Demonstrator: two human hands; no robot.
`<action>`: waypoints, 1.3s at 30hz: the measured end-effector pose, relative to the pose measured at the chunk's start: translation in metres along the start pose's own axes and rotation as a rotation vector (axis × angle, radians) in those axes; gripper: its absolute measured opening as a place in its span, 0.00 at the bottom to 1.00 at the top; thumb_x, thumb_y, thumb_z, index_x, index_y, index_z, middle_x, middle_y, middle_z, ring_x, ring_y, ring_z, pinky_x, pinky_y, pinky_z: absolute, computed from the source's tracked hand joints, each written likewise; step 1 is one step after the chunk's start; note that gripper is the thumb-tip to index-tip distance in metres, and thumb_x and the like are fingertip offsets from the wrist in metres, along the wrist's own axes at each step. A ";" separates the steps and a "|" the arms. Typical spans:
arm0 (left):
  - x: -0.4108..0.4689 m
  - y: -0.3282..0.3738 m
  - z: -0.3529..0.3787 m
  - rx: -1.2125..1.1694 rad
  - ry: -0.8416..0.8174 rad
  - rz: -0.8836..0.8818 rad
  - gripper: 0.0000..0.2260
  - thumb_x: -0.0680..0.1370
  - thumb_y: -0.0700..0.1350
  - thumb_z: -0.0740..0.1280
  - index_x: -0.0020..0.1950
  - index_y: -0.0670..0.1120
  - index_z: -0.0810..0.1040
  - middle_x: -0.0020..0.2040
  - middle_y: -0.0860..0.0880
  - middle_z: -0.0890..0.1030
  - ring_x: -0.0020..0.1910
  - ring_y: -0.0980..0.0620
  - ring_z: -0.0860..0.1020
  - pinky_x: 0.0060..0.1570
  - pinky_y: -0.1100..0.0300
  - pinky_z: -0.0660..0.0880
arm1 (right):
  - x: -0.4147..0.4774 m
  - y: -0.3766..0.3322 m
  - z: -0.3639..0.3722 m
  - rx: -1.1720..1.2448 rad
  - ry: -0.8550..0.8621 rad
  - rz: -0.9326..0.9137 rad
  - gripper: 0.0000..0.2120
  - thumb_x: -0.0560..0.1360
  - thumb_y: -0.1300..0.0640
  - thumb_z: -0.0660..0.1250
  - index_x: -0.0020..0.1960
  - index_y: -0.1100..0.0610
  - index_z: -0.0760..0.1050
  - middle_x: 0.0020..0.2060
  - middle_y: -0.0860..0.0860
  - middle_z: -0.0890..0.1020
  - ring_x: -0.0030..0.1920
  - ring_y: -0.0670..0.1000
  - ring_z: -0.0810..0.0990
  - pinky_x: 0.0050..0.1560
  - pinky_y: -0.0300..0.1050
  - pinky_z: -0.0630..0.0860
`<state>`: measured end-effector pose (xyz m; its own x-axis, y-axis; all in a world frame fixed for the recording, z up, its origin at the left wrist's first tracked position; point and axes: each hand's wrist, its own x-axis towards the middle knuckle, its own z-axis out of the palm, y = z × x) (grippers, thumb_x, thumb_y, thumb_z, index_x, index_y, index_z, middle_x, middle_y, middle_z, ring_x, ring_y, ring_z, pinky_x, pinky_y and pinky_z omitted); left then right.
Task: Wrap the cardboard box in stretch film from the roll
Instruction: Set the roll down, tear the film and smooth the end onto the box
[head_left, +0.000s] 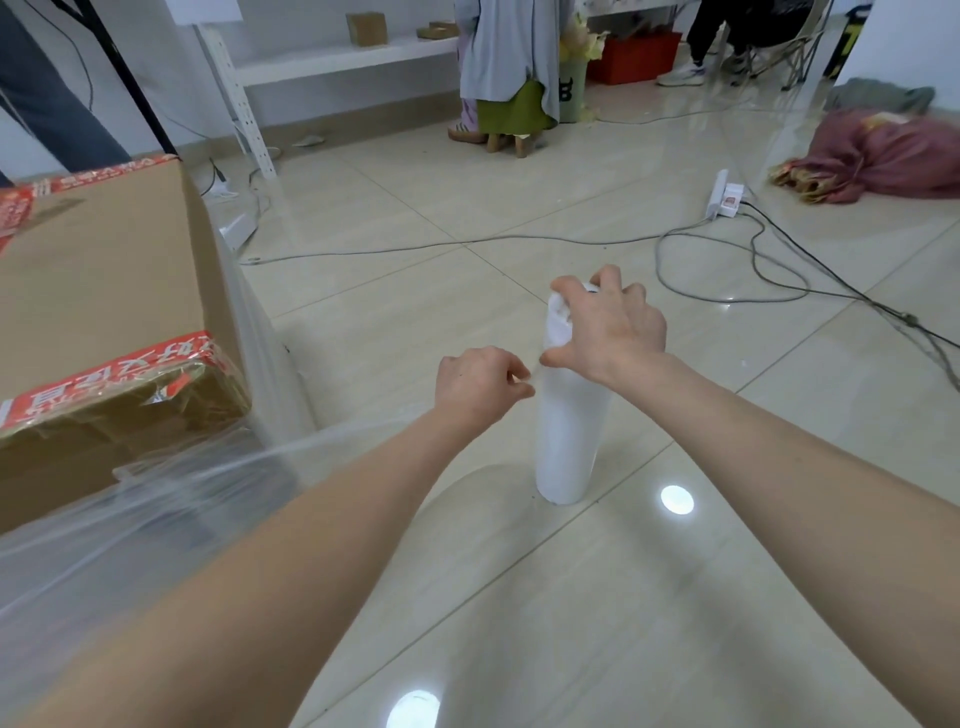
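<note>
Stretch film (208, 483) runs from the cardboard box (104, 291) to our left hand (478, 384), pinched beside the upright roll (569, 441); our right hand (613, 325) grips the roll's top.

Red tape (117, 382) on cardboard box (104, 270) bears illegible characters.

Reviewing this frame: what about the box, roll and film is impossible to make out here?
Head view, all three:
Cardboard box: cut off by the left edge; far sides hidden behind it, so wrap coverage is unknown.
Roll top: covered by the right hand.
Stretch film: clear and blurred; its path past the left hand to the roll is lost.
</note>
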<state>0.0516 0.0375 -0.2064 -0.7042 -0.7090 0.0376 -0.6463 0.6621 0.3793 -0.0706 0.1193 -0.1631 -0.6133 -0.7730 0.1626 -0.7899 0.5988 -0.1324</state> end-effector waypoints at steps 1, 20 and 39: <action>0.001 0.001 0.001 0.010 0.013 -0.006 0.08 0.74 0.52 0.67 0.51 0.54 0.83 0.47 0.54 0.83 0.50 0.51 0.79 0.51 0.56 0.70 | 0.002 0.000 0.001 0.040 0.005 0.006 0.34 0.64 0.42 0.73 0.66 0.40 0.62 0.63 0.51 0.64 0.58 0.58 0.67 0.42 0.46 0.65; 0.015 -0.001 0.011 0.009 0.201 -0.005 0.07 0.78 0.50 0.64 0.49 0.51 0.81 0.53 0.51 0.77 0.56 0.49 0.72 0.50 0.56 0.67 | 0.036 0.021 -0.003 0.180 -0.095 -0.126 0.32 0.72 0.49 0.70 0.71 0.36 0.59 0.74 0.48 0.54 0.75 0.51 0.49 0.62 0.51 0.68; 0.004 -0.005 -0.001 -0.038 0.135 -0.046 0.07 0.77 0.47 0.63 0.46 0.49 0.81 0.43 0.51 0.83 0.46 0.47 0.78 0.46 0.55 0.72 | 0.000 0.007 0.014 -0.116 0.156 -0.599 0.24 0.74 0.46 0.67 0.68 0.52 0.70 0.65 0.48 0.73 0.74 0.54 0.56 0.73 0.54 0.45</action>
<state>0.0518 0.0314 -0.2073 -0.6264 -0.7665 0.1421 -0.6638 0.6200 0.4182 -0.0758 0.1204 -0.1777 -0.0513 -0.9469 0.3173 -0.9865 0.0975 0.1315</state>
